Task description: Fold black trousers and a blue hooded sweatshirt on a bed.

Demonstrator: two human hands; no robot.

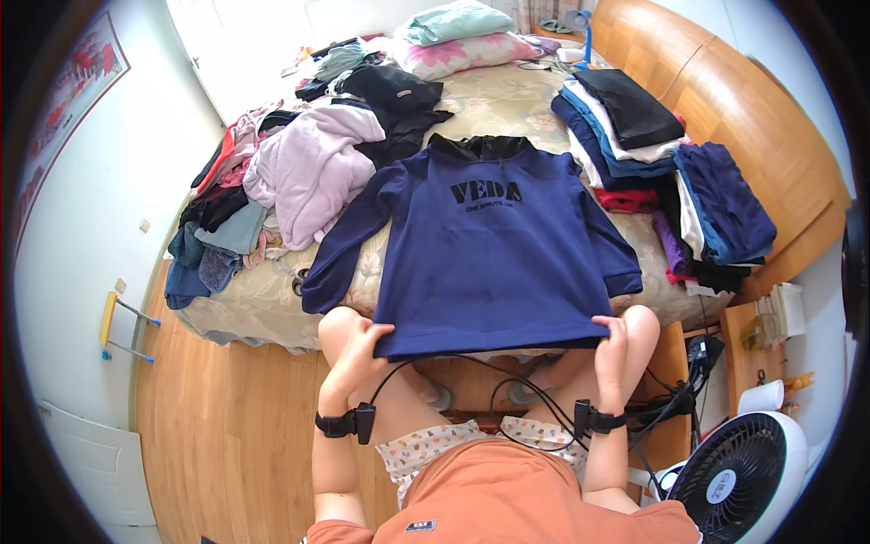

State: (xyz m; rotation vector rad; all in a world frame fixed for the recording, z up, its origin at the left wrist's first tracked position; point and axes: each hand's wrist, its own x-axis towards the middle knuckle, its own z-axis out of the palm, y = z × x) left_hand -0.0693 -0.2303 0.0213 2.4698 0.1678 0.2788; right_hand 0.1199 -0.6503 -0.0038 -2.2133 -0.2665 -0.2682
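A navy blue hooded sweatshirt point(489, 272) with a black hood and black lettering lies spread flat, front up, its hood pointing away from me and its sleeves out to both sides. My left hand point(361, 350) pinches the left corner of its hem. The right corner of the hem is gripped by my right hand point(610, 347). Between my hands the hem is stretched nearly straight over the bed's near edge, above my knees. Both wrists wear black straps with small black devices.
Loose clothes, among them a pale lilac fleece garment point(319, 170), lie heaped on the bed point(272, 313) at left. Folded garments point(632, 109) are stacked at right, near the wooden headboard point(747, 122). A fan point(737, 476) stands at lower right, and black cables point(544, 394) cross my lap.
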